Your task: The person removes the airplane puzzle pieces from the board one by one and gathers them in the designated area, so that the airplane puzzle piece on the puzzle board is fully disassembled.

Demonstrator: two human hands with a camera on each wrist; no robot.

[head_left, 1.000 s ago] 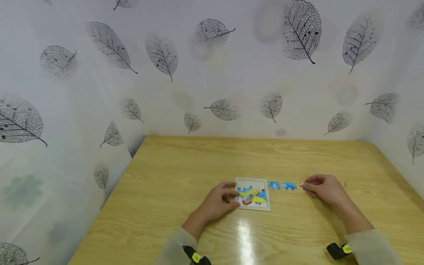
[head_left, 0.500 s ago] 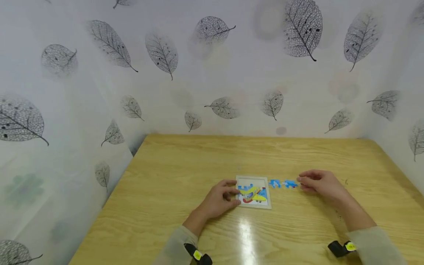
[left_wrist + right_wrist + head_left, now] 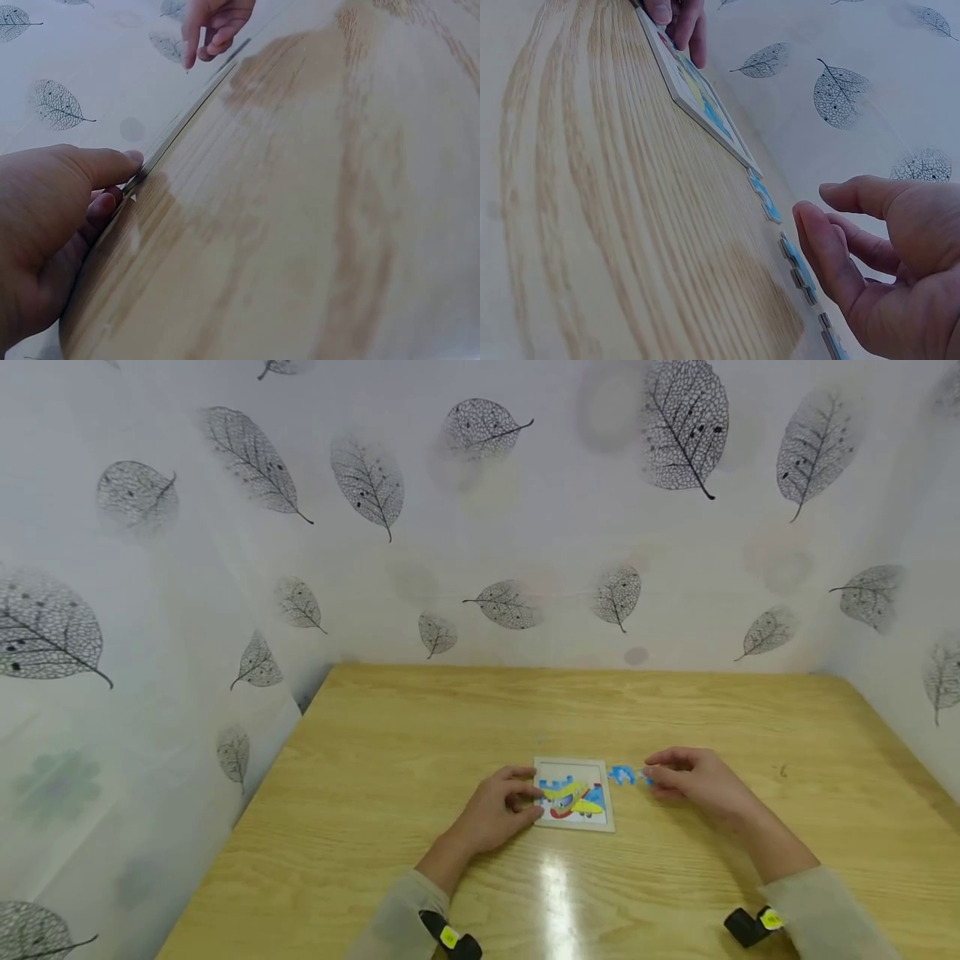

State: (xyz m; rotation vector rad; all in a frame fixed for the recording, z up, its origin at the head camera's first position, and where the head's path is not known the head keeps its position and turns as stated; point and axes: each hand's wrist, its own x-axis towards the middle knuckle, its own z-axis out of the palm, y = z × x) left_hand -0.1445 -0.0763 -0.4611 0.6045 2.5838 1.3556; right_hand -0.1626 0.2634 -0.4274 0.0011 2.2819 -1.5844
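Observation:
A jigsaw tray (image 3: 573,827) with a pale frame lies on the table, partly filled with a yellow cartoon plane picture. My left hand (image 3: 491,810) holds it by the left side, thumb at the near corner and fingers farther up the edge. To its right lie blue jigsaw pieces. The nearest jigsaw piece (image 3: 622,775) touches or almost touches the tray. My right hand (image 3: 693,781) hovers over the second jigsaw piece (image 3: 799,270), its thumb and fingertips apart in the right wrist view with nothing between them. Another jigsaw piece (image 3: 831,337) lies beneath that hand, hidden in the head view.
The wooden table (image 3: 420,718) meets a leaf-patterned cloth (image 3: 555,527) at the back and sides. Black wrist devices (image 3: 450,935) sit at both cuffs.
My right hand has moved left, away from the farthest jigsaw piece, which it was touching, to the second one. My left hand stays at the tray.

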